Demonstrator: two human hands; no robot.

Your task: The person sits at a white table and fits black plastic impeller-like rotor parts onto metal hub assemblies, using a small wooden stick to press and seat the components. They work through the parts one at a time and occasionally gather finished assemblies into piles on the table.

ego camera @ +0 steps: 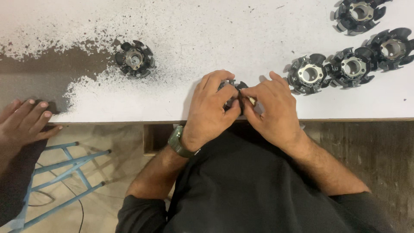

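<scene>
Workpiece: a black ring-shaped part with radial lobes (235, 86), held just above the near edge of the white table (258, 26), almost wholly hidden by both hands; only a few dark lobes show between the fingers.
Left hand: left hand (211, 108) is curled closed around the part from its own side, thumb and fingers pressed to it; a wristwatch (177, 141) sits on the wrist.
Right hand: right hand (272, 108) is likewise closed on the part, and its fingertips also pinch a small pale piece (251, 101), too small to identify.
Finished or waiting stock: four similar parts (351, 64) sit grouped at the far right of the table, some touching; a single part (134, 59) stands apart on the left.
Surface condition: worn patch (47, 69) where the white coating has flaked to brown, with loose specks spread around it.
Bystander: another person's hand (26, 121) rests at the left table edge, well apart from the work.
Risk, drop: in my judgement, the part is worked right at the table edge; a slip of either grip would send it, or the pale piece, to the floor.
Risk, contamination: loose flakes could get into a part set down on the left.
Risk, pinch: fingertips crowded between the lobes could be nipped if the part twists.
Risk, visibility: the hands cover the contact point, so a misfit may go unnoticed.
</scene>
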